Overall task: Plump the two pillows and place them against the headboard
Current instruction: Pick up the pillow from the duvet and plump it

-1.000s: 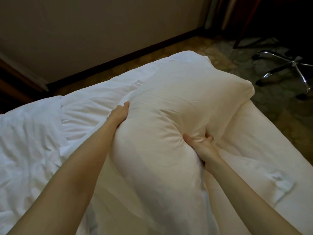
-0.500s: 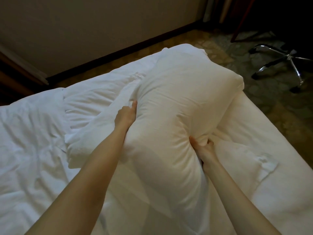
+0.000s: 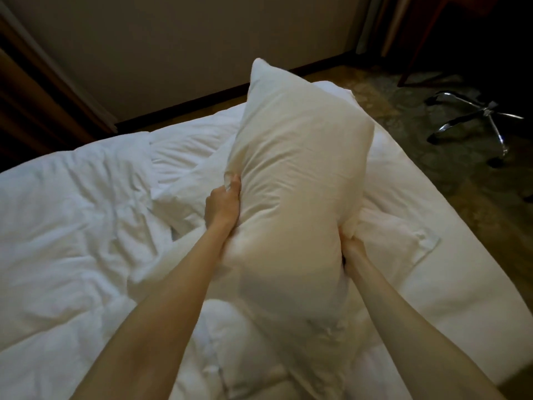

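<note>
Both hands are clamped on the long sides of the big cream-white fabric pillow [image 3: 291, 180], left hand [image 3: 223, 206] bunching the cover with fingers curled into the fabric, right hand [image 3: 350, 243] squeezing in from the other side, though most of that one is buried behind the bulge so I can only see the wrist and a bit of the palm. That pillow is up off the bed, standing roughly on end and tilted away from the camera, far corner poking up toward the beige wall [image 3: 202, 53]. Looks to me like the plumping step for pillow number one, the middle pinched in and the top end puffed out. A second flatter white pillow [image 3: 395, 241] seems to be lying on the rumpled white duvet [image 3: 72, 226] just beside the right hand, partly under the held one, but it blends into the bedding so I'm not fully sure where it ends. Next move is probably a few more squeezes or a shake, then turning it toward the headboard, and that's the catch: no headboard visible anywhere, so I can't tell which way it has to go. Lower end of the held pillow is motion-blurred, room is dim, and a chrome chair base [image 3: 478, 122] sits on the floor well apart to the right
</note>
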Tool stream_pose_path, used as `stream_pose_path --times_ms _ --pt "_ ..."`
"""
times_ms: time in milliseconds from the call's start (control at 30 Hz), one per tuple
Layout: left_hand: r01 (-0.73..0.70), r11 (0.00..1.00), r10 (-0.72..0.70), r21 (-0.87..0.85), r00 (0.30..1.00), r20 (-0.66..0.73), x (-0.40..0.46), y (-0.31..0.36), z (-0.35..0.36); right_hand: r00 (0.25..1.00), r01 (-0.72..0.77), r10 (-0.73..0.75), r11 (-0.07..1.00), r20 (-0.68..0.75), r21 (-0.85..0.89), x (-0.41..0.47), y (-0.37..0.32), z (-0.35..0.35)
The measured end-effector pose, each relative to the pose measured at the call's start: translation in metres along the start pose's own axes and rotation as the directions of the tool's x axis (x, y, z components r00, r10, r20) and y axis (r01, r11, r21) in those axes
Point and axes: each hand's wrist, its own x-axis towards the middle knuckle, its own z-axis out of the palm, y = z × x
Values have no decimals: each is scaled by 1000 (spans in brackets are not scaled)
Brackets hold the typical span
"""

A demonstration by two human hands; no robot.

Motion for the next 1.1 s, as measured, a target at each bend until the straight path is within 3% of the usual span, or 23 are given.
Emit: stream_pose_path --times_ms 100,333,500,667,833,1000,1100 --pt "32 992 -39 -124 998 -58 -52 -50 -15 999 14 -20 992 -39 -129 -25 17 -11" --pt "419 873 -435 -251 901 -8 -172 -170 -34 970 219 -242 905 -18 -364 -99 54 -12" --pt "495 810 -508 -313 860 46 -228 -225 -50 946 293 -322 813 31 -503 -144 94 -7" --pt "547 793 -541 -269 835 103 -254 -274 -76 984 169 -176 842 34 -512 -176 161 -9" --pt "605 702 -496 -376 794 350 -256 -300 -87 995 76 -95 831 -5 -551 -182 186 -11" --pt "644 595 -521 -482 765 379 -223 -287 -90 985 164 -169 889 28 -427 -176 150 18" --pt "650 608 -548 -457 759 351 -193 -280 -99 975 221 -202 920 90 -325 -170 124 44"
